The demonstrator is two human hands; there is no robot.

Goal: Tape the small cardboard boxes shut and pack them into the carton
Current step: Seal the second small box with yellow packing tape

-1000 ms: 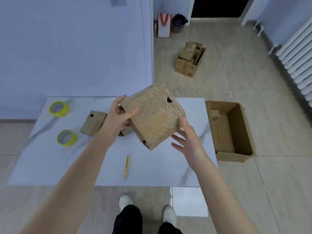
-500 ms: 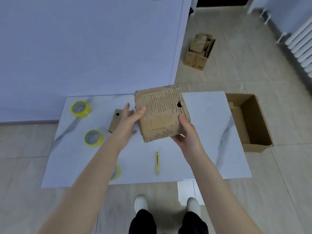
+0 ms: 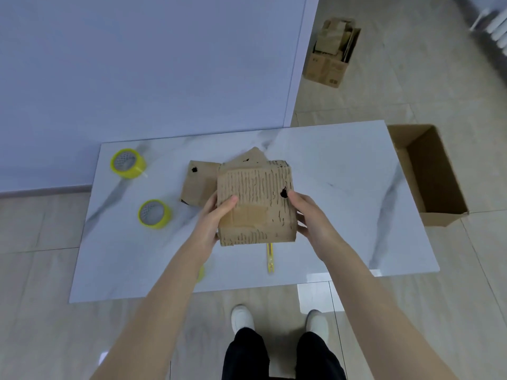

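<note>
A worn small cardboard box [image 3: 256, 202] with a torn, ribbed top face and a dark hole is held over the middle of the white marble table [image 3: 343, 193]. My left hand [image 3: 215, 218] grips its left side with the thumb on top. My right hand [image 3: 308, 216] grips its right side. Two more small boxes lie behind it, one [image 3: 197, 182] to the left and one [image 3: 253, 156] peeking out at the back. The open brown carton [image 3: 430, 174] stands on the floor off the table's right end.
Two yellow tape rolls [image 3: 127, 163] [image 3: 154, 213] sit on the table's left part, and a third [image 3: 201, 272] shows beside my left forearm. A yellow utility knife [image 3: 270, 257] lies near the front edge. Another carton of cardboard scraps [image 3: 332, 52] stands on the floor far back.
The box was turned from a tilt to lie level and lowered toward the table. My right hand closed onto its right side. The view swung left, shifting the carton toward the right edge.
</note>
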